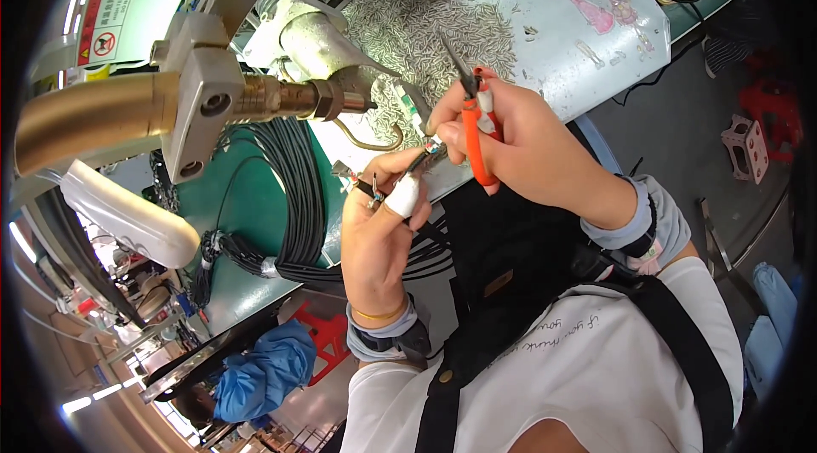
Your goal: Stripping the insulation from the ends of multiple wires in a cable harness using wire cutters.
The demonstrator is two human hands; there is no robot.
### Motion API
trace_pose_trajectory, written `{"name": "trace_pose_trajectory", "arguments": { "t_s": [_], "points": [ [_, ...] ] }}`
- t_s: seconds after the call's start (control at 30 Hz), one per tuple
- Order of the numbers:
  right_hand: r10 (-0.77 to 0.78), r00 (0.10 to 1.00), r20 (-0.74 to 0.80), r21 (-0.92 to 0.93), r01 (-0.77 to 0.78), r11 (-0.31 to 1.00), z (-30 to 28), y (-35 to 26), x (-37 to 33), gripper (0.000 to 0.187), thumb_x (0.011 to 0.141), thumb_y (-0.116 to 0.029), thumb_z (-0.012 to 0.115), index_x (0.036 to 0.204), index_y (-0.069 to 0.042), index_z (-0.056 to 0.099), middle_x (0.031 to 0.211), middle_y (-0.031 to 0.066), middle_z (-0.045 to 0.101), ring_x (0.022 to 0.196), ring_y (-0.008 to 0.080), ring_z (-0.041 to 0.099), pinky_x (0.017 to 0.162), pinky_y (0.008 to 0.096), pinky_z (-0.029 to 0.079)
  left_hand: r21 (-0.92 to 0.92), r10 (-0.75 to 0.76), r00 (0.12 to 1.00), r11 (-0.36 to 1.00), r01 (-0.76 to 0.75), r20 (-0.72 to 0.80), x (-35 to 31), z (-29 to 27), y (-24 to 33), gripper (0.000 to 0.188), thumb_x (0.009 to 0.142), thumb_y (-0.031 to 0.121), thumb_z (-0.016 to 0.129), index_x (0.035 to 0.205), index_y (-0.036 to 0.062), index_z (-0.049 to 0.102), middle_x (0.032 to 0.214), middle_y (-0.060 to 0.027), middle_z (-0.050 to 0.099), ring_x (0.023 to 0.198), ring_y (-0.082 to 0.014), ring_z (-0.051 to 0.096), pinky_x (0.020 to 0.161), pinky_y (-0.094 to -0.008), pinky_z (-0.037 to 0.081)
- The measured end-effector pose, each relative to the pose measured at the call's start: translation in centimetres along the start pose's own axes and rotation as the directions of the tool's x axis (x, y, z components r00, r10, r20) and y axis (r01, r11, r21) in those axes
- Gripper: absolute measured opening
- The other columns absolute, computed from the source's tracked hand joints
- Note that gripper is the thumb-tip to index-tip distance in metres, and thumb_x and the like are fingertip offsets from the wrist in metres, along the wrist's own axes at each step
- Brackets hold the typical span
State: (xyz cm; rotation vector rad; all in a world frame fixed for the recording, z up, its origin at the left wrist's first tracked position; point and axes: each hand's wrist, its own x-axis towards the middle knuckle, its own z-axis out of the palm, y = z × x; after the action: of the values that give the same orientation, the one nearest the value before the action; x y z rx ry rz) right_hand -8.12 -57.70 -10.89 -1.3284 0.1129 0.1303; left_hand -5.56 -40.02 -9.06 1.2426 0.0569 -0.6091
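Note:
My left hand (374,236) is closed around a thin black cable (418,162), with white tape or a finger cover on its thumb. Coloured wires (433,145) show at the cable's end, between my two hands. Another short end with a metal piece (342,170) sticks out beside the left index finger. In my right hand (536,134) is a pair of pliers (473,125) with orange handles, their dark pointed jaws aimed away from me. The right thumb and index finger come close to the coloured wires; whether they pinch them, I cannot tell.
A large heap of small metal pieces (459,32) covers part of the bench (553,53). At left are a coil of black cable (302,198), a metal machine arm (202,104) and a white lamp (128,215). Red stools (322,338) stand on the floor.

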Motion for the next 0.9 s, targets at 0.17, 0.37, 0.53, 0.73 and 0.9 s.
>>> {"name": "trace_pose_trajectory", "arguments": {
  "t_s": [0.17,0.37,0.53,0.73,0.9],
  "points": [
    [-0.582,0.797,-0.161,-0.726,0.304,0.617,-0.5,0.7,-1.1,0.019,0.069,0.002,0.054,0.087,0.0,0.05,0.07,0.0098,0.055,0.055,0.0181,0.055,0.049,0.025,0.042,0.313,0.169,0.982,0.94,-0.134,-0.089,-1.5,1.2,-0.8,0.018,0.085,0.005,0.048,0.099,-0.0033,0.054,0.091,-0.0092,0.055,0.078,-0.01,0.049,0.066,-0.0226,0.041],
    [-0.462,0.875,0.146,-0.648,0.438,0.624,1.1,0.1,-3.3,0.027,0.064,0.006,0.054,0.09,-0.001,0.052,0.077,0.0113,0.058,0.066,0.026,0.059,0.054,0.0283,0.044,0.4,0.141,0.988,0.903,-0.155,0.065,-3.1,2.2,-1.6,0.02,0.086,0.006,0.047,0.103,-0.0032,0.052,0.085,-0.007,0.054,0.081,-0.0118,0.052,0.074,-0.0244,0.043],
    [-0.276,0.958,0.074,-0.458,0.279,0.844,-0.2,1.1,-2.9,0.026,0.066,0.002,0.058,0.091,-0.003,0.054,0.075,0.0091,0.057,0.062,0.0252,0.057,0.054,0.0297,0.044,0.354,0.068,0.997,0.932,-0.075,0.033,-2.9,1.3,-1.7,0.02,0.084,0.005,0.049,0.103,-0.0028,0.049,0.08,-0.0073,0.056,0.063,-0.0095,0.051,0.059,-0.0213,0.042],
    [-0.568,0.822,0.045,-0.577,0.486,0.657,0.6,2.3,-2.9,0.025,0.067,-0.004,0.065,0.09,-0.003,0.055,0.066,0.0071,0.054,0.052,0.0216,0.053,0.048,0.0285,0.043,0.119,-0.113,0.993,0.986,0.116,-0.03,-3.5,1.6,-0.7,0.018,0.08,-0.002,0.05,0.098,-0.0029,0.049,0.074,-0.0055,0.055,0.055,-0.0057,0.046,0.049,-0.0186,0.037],
    [-0.634,0.737,0.232,-0.836,0.484,0.257,0.2,2.1,-4.1,0.023,0.069,-0.008,0.067,0.089,-0.004,0.057,0.063,0.0054,0.054,0.047,0.0168,0.051,0.042,0.0239,0.039,0.348,0.049,0.997,0.937,-0.027,-0.052,-3.6,1.8,-0.9,0.019,0.079,-0.006,0.048,0.097,-0.0028,0.05,0.072,-0.0061,0.055,0.057,-0.0051,0.047,0.05,-0.0163,0.036]
  ]
}}
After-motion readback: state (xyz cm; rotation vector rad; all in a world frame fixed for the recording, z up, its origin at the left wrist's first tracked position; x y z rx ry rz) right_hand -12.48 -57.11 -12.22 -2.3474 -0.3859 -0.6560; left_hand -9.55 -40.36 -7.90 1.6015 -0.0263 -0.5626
